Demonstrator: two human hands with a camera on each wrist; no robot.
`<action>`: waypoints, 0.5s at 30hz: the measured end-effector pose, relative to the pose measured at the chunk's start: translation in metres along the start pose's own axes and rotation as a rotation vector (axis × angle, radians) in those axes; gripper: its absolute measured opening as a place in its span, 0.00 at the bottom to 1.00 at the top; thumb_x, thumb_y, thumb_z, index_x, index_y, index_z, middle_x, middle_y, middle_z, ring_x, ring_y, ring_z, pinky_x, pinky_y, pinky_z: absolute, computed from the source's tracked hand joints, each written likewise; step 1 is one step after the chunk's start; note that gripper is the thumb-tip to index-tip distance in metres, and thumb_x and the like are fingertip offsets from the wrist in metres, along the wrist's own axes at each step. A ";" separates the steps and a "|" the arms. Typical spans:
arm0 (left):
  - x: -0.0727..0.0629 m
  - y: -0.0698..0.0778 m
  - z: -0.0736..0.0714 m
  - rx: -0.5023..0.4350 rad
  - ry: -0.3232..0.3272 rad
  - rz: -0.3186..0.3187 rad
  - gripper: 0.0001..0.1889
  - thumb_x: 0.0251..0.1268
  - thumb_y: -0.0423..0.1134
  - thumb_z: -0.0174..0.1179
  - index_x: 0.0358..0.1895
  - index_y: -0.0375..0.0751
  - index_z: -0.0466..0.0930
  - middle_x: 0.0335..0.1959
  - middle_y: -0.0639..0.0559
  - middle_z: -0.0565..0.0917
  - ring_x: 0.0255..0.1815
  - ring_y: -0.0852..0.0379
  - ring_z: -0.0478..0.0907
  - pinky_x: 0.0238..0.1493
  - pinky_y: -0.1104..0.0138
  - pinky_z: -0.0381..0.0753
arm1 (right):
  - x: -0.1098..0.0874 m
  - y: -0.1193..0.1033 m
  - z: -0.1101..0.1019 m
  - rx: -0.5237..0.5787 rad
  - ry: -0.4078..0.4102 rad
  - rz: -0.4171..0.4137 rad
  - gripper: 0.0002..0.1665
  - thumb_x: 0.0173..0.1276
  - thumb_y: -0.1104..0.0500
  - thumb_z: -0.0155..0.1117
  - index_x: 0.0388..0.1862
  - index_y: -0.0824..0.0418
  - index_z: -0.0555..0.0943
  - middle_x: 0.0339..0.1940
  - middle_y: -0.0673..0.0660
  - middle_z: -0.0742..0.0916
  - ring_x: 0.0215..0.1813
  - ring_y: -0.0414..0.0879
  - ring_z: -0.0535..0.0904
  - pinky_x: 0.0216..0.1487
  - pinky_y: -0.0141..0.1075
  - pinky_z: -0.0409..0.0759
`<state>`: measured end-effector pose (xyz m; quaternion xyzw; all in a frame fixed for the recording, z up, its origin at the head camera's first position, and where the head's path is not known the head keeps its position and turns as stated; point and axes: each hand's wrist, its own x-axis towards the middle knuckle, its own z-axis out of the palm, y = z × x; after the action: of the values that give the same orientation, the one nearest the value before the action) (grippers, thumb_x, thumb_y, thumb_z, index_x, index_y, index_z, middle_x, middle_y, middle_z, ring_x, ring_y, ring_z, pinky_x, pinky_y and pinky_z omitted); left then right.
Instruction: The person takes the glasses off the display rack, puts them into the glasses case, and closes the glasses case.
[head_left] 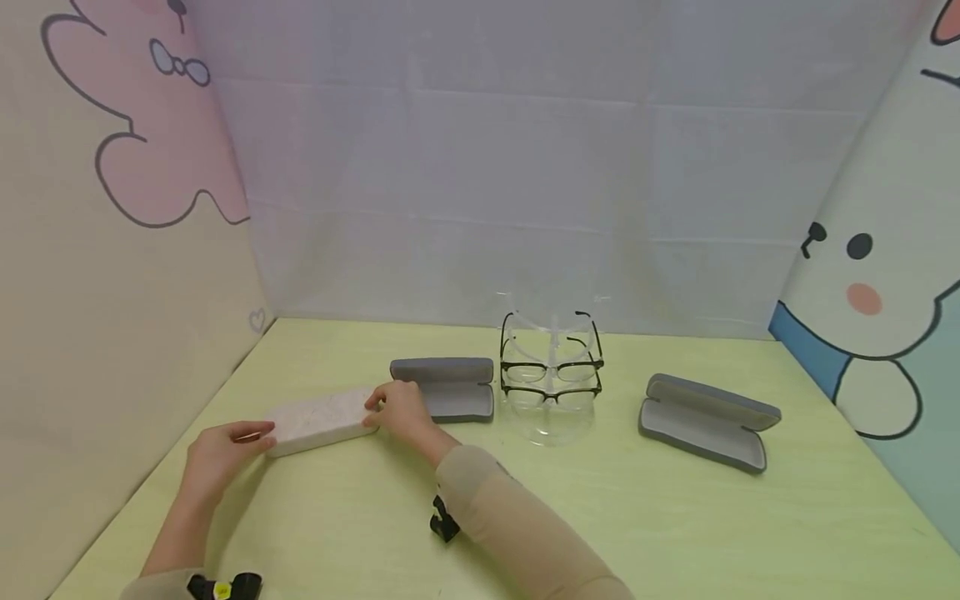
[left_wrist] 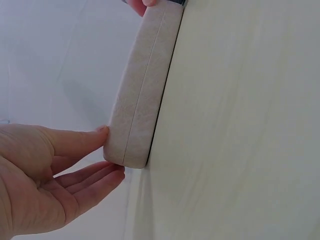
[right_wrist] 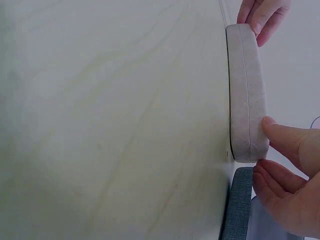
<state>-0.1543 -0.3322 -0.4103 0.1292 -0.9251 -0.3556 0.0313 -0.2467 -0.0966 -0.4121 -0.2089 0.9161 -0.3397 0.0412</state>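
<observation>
A pale, marbled glasses case (head_left: 321,422), closed, with a thin seam along its side, lies at the left part of the table. My left hand (head_left: 213,460) holds its left end; in the left wrist view the thumb is on the case (left_wrist: 140,90) and the fingers are at its end. At the other end my right hand (head_left: 403,414) pinches the case (right_wrist: 246,95) with thumb and fingertips. Just behind the right hand stands an open grey glasses case (head_left: 456,402) with its lid up, its near left part hidden by that hand.
A clear stand (head_left: 553,333) at the back middle bears two pairs of dark-framed glasses (head_left: 551,392). Another open grey glasses case (head_left: 705,429) lies to the right, turned at an angle. Printed cloth walls (head_left: 525,167) enclose the light green table (head_left: 337,533) on three sides.
</observation>
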 end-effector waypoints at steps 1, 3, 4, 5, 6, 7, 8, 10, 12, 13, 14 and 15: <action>0.000 0.002 -0.001 0.005 -0.011 -0.005 0.27 0.57 0.52 0.59 0.53 0.34 0.77 0.54 0.34 0.75 0.57 0.32 0.66 0.50 0.46 0.68 | -0.001 0.000 0.000 0.003 -0.002 0.003 0.10 0.50 0.53 0.72 0.34 0.51 0.86 0.39 0.45 0.85 0.48 0.44 0.76 0.45 0.29 0.72; 0.001 0.005 -0.002 0.020 -0.039 -0.014 0.28 0.58 0.53 0.59 0.54 0.34 0.76 0.56 0.33 0.73 0.58 0.31 0.65 0.50 0.44 0.67 | -0.002 0.000 0.000 0.013 -0.004 0.008 0.10 0.52 0.54 0.71 0.35 0.51 0.86 0.42 0.46 0.85 0.51 0.45 0.76 0.45 0.28 0.72; 0.002 0.006 -0.003 0.031 -0.049 -0.017 0.27 0.58 0.53 0.58 0.54 0.34 0.76 0.56 0.32 0.73 0.58 0.30 0.64 0.50 0.44 0.67 | -0.003 0.000 0.000 0.016 -0.005 0.011 0.09 0.53 0.55 0.70 0.36 0.52 0.86 0.44 0.47 0.85 0.52 0.45 0.76 0.43 0.28 0.72; 0.003 0.007 -0.003 0.040 -0.061 -0.020 0.28 0.58 0.53 0.58 0.54 0.34 0.75 0.56 0.31 0.72 0.58 0.30 0.64 0.49 0.44 0.67 | -0.003 0.000 -0.001 0.015 -0.004 0.012 0.09 0.54 0.55 0.69 0.36 0.52 0.86 0.45 0.47 0.85 0.53 0.45 0.75 0.42 0.28 0.72; 0.004 0.009 -0.004 0.048 -0.069 -0.019 0.28 0.59 0.53 0.57 0.54 0.33 0.75 0.57 0.30 0.71 0.57 0.30 0.65 0.49 0.44 0.68 | -0.004 0.000 -0.002 0.013 -0.006 0.017 0.09 0.55 0.55 0.68 0.37 0.52 0.86 0.46 0.47 0.84 0.53 0.45 0.75 0.41 0.28 0.72; 0.005 0.010 -0.004 0.055 -0.074 -0.014 0.28 0.59 0.52 0.57 0.54 0.32 0.75 0.56 0.29 0.71 0.57 0.30 0.65 0.48 0.45 0.69 | -0.005 0.000 -0.002 0.016 -0.005 0.022 0.09 0.56 0.56 0.68 0.37 0.52 0.85 0.47 0.48 0.84 0.53 0.45 0.75 0.40 0.28 0.72; 0.005 0.011 -0.004 0.062 -0.077 -0.007 0.28 0.59 0.52 0.57 0.54 0.32 0.74 0.56 0.29 0.71 0.56 0.29 0.65 0.47 0.45 0.70 | -0.006 0.000 -0.003 0.017 -0.001 0.022 0.09 0.57 0.56 0.67 0.37 0.52 0.85 0.47 0.48 0.84 0.51 0.44 0.76 0.38 0.28 0.72; 0.005 0.014 -0.003 0.071 -0.075 0.005 0.28 0.61 0.51 0.56 0.55 0.30 0.73 0.56 0.28 0.70 0.56 0.30 0.66 0.45 0.46 0.71 | -0.008 0.001 -0.004 0.020 0.011 0.016 0.09 0.58 0.56 0.66 0.38 0.52 0.85 0.47 0.48 0.84 0.47 0.43 0.77 0.36 0.27 0.72; 0.006 0.018 -0.002 0.089 -0.063 0.027 0.28 0.61 0.50 0.56 0.55 0.29 0.72 0.57 0.27 0.69 0.55 0.30 0.66 0.45 0.46 0.72 | -0.010 0.002 -0.006 0.037 0.026 0.007 0.09 0.58 0.55 0.66 0.39 0.52 0.85 0.45 0.47 0.85 0.41 0.41 0.77 0.33 0.27 0.72; 0.006 0.020 -0.001 0.102 -0.056 0.042 0.28 0.61 0.49 0.56 0.56 0.29 0.71 0.57 0.27 0.69 0.55 0.30 0.66 0.45 0.46 0.72 | -0.011 0.003 -0.006 0.046 0.037 -0.002 0.09 0.58 0.55 0.66 0.39 0.52 0.85 0.43 0.47 0.85 0.38 0.40 0.76 0.34 0.27 0.71; 0.006 0.022 0.000 0.115 -0.050 0.058 0.27 0.61 0.48 0.56 0.56 0.29 0.71 0.57 0.27 0.69 0.55 0.30 0.66 0.45 0.46 0.72 | -0.012 0.004 -0.007 0.057 0.045 -0.008 0.09 0.58 0.55 0.66 0.39 0.53 0.86 0.40 0.47 0.85 0.35 0.39 0.75 0.33 0.27 0.70; 0.006 0.025 0.001 0.127 -0.045 0.073 0.27 0.61 0.48 0.56 0.55 0.29 0.71 0.56 0.26 0.70 0.55 0.30 0.67 0.45 0.46 0.72 | -0.013 0.006 -0.007 0.072 0.050 -0.008 0.09 0.58 0.55 0.66 0.39 0.53 0.86 0.38 0.46 0.85 0.34 0.37 0.74 0.32 0.27 0.69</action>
<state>-0.1662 -0.3149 -0.3948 0.0889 -0.9504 -0.2975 0.0155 -0.2381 -0.0831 -0.4114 -0.2021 0.9032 -0.3779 0.0244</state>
